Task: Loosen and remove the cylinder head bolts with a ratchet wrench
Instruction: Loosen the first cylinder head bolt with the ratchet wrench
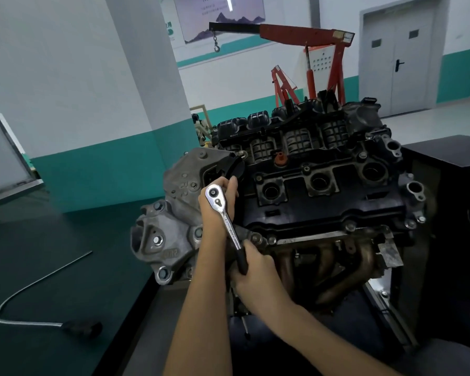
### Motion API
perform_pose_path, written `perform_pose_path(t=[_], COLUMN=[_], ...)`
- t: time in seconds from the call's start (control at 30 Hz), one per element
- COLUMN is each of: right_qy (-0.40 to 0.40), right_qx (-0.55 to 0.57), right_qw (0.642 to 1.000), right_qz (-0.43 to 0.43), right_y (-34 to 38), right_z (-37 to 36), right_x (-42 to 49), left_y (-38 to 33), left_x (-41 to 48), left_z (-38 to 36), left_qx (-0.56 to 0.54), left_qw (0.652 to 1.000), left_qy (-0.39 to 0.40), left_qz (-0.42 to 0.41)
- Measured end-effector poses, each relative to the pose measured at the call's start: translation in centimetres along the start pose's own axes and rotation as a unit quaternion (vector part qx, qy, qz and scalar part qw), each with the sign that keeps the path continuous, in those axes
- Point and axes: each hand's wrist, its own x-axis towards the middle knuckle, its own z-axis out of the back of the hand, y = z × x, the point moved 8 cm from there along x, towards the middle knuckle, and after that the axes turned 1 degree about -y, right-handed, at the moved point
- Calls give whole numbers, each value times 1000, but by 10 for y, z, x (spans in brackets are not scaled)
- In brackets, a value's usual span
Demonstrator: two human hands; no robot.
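Through the head camera, the chrome ratchet wrench with a black handle (225, 216) sits at the left end of the grey metal engine with a black plastic cover (323, 204). The right hand (255, 271) has its grip clenched round the handle. The left hand (210, 213) curls its grip under the wrench's round head, hiding whatever is beneath. A bent steel rod (38, 283) lies on the dark green tabletop (65, 234).

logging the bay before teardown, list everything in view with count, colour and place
engine: 1, black and grey, centre
ratchet wrench: 1, chrome with black handle, at the engine's image-left end
bent rod: 1, silver with black end, on the dark surface at left
engine hoist: 1, red with black boom, behind the engine
double door: 1, grey, back right
left grip: 1, bare hand, holds the wrench head
right grip: 1, bare hand, grips the black handle
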Motion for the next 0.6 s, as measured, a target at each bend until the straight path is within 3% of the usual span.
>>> perform_pose_path(t=[0.2,0.3,0.33,0.4,0.5,0.6], right_qy=[111,127,121,110,78,58], right_qx=[-162,-402,-453,-481,-458,-331], right_qw=[977,893,865,841,864,937], right_qz=[85,154,181,221,195,99], right_y=[8,33,46,65,57,19], right_z=[58,109,120,124,112,91], right_x=[32,80,94,108,91,52], left_y=[0,-2,-3,-5,-2,-4], left_x=[-1,0,0,-1,-3,-2], left_z=[-5,-6,-6,-3,1,-1], left_qx=[-33,-41,-47,-62,-80,-51], left_qw=[998,996,996,997,997,999], left_qy=[59,77,75,54,17,8], left_qz=[-4,3,5,7,14,1])
